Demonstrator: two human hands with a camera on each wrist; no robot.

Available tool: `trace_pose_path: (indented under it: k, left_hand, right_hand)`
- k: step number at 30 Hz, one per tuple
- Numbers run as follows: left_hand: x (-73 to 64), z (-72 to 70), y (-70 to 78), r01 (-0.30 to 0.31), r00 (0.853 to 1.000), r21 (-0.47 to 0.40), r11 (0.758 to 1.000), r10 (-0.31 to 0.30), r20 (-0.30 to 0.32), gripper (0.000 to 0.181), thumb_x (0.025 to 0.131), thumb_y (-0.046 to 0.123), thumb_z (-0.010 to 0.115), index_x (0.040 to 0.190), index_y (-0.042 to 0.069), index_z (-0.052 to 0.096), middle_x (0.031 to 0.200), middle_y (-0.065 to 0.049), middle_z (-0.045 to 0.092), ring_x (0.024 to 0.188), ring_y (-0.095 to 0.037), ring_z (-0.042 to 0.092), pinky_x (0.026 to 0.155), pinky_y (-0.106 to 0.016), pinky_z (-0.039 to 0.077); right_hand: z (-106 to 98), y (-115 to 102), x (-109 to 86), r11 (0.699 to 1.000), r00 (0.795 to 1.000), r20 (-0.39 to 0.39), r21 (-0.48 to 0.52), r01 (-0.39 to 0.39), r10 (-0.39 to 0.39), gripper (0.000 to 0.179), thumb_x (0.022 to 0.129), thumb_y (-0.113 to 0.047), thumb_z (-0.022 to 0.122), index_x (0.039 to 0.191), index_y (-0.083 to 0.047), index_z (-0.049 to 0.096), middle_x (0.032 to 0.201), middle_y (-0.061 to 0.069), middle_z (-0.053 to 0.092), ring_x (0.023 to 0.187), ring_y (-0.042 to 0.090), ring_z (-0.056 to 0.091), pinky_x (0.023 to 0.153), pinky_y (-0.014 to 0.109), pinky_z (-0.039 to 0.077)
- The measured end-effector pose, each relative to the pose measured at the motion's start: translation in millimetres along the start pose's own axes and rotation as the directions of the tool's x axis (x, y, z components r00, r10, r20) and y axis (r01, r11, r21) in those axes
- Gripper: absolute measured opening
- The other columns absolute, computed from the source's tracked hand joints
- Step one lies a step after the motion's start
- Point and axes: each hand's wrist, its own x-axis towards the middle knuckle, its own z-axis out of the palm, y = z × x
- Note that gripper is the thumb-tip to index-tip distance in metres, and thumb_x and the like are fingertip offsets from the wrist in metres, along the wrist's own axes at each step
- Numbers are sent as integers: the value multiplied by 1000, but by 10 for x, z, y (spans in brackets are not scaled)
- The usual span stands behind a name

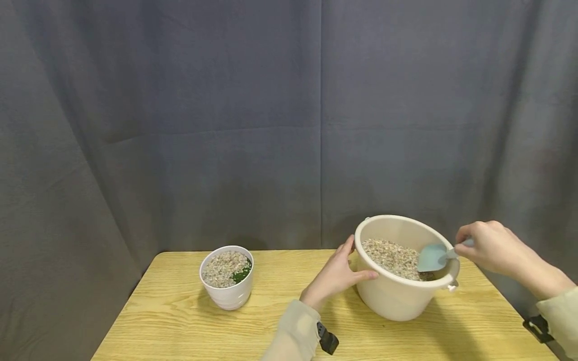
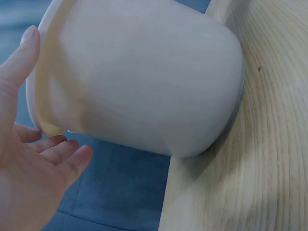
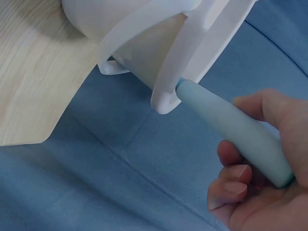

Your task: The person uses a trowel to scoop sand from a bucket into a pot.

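Note:
A cream bucket point(image 1: 393, 303) stands on the table's right side, partly filled with beige and brown granules point(image 1: 390, 254). My left hand point(image 1: 334, 275) rests on its left side, thumb at the near rim and fingers spread along the outside. In the left wrist view those fingers are fairly straight beside the rim. With my right hand point(image 1: 496, 248) I grip the pale blue handle point(image 3: 236, 127) of a small trowel point(image 1: 432, 257). Its blade is inside the bucket, over the granules near the right wall, and its neck lies across the rim.
A white pot point(image 1: 231, 297) stands on the left of the wooden table point(image 1: 171, 311), holding similar granules point(image 1: 223, 268) and a green patch point(image 1: 241, 272). The bucket's white carrying handle point(image 3: 139, 24) hangs on its right side. A grey curtain point(image 1: 244, 150) rises behind the table.

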Motion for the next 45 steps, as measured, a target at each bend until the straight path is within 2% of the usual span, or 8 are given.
trace_pose_path:
  k: [4,9,15,22,27,33,37,45]
  left_hand:
    - [40,22,-39,-59,998,-85,995,59,-3,111,73,45,85,158,24,17,154,-4,32,130,-18,46,99,-33,47]
    - [72,41,-76,-124,992,-154,980,121,-27,109,73,36,87,157,19,20,149,-6,41,132,-14,42,102,-37,45]
    - [69,71,-94,-102,995,-206,973,97,-36,110,73,34,88,158,23,18,150,-5,40,132,-13,41,102,-34,45]
    - [62,104,-107,-96,995,-239,966,90,-38,110,75,32,87,158,24,16,152,-5,38,132,-13,41,100,-32,47]
    - [55,105,-120,-110,994,-278,954,106,-30,108,77,30,86,158,25,15,152,-3,38,130,-13,45,96,-27,48]
    - [54,102,-119,-112,994,-286,952,109,-24,108,77,30,85,158,25,14,153,-5,36,127,-14,48,94,-26,49]
    - [60,107,-127,-122,992,-306,944,118,-33,108,77,27,86,158,24,15,153,-5,37,130,-17,45,97,-27,48]
    - [71,148,-127,-116,993,-328,937,120,-8,107,79,29,84,158,28,13,154,-4,34,125,-14,50,94,-25,49]
  right_hand:
    - [55,1,3,999,999,25,24,-29,28,6,80,-12,66,78,-8,71,70,-1,62,59,16,49,49,33,43]
    - [177,-22,-10,991,996,43,108,-79,75,9,83,-11,64,82,-5,71,64,-3,55,54,14,45,44,28,37]
    - [329,-8,-54,969,991,34,207,-133,129,15,87,-11,62,90,0,71,65,-1,57,52,15,41,40,26,31]
    - [569,-33,-109,949,981,-85,279,-145,174,9,88,-14,67,88,-8,73,64,-3,59,53,13,43,41,26,33]
    - [634,-166,-40,951,981,-135,295,-94,139,9,88,-14,69,89,-7,75,65,-3,66,59,13,53,49,27,43]
    - [654,-248,23,956,982,-155,287,-59,107,10,89,-14,68,92,-7,75,53,-8,57,55,13,51,47,27,44]
    - [681,-296,21,931,980,-114,347,-113,162,15,92,-18,66,95,-6,75,49,-6,51,51,12,49,42,26,42]
    - [726,-451,33,890,951,-95,391,-236,294,29,95,-31,61,99,-6,74,47,-6,43,43,12,39,40,27,31]
